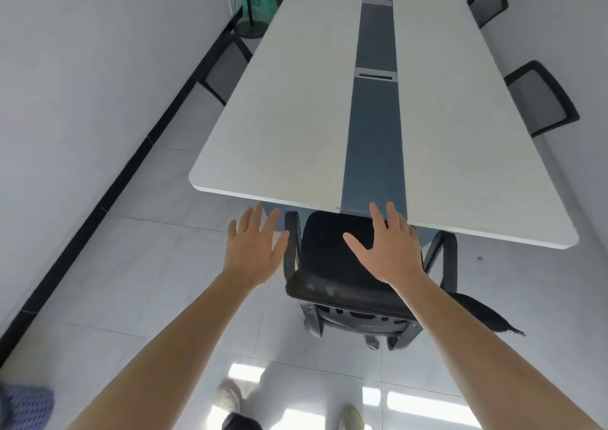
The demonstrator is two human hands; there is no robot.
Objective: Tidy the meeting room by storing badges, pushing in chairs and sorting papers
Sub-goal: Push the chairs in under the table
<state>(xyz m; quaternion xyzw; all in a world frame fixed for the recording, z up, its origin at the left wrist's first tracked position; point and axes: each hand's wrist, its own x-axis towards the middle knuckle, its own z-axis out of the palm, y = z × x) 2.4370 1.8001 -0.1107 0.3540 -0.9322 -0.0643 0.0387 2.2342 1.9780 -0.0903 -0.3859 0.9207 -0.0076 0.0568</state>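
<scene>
Your left hand (255, 248) is hovering spread wide beside the chair (342, 265), gripping nothing. That chair is sitting at the table (296, 117) end, partly tucked under. Your right hand (386, 248) is fanned out above the seat. I'd grab both armrests and push straight.

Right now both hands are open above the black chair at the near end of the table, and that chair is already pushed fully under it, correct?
Not quite. The head view shows the black chair only partly in: its seat mostly sticks out from the table. The rest holds: the left hand and right hand are open.
</scene>
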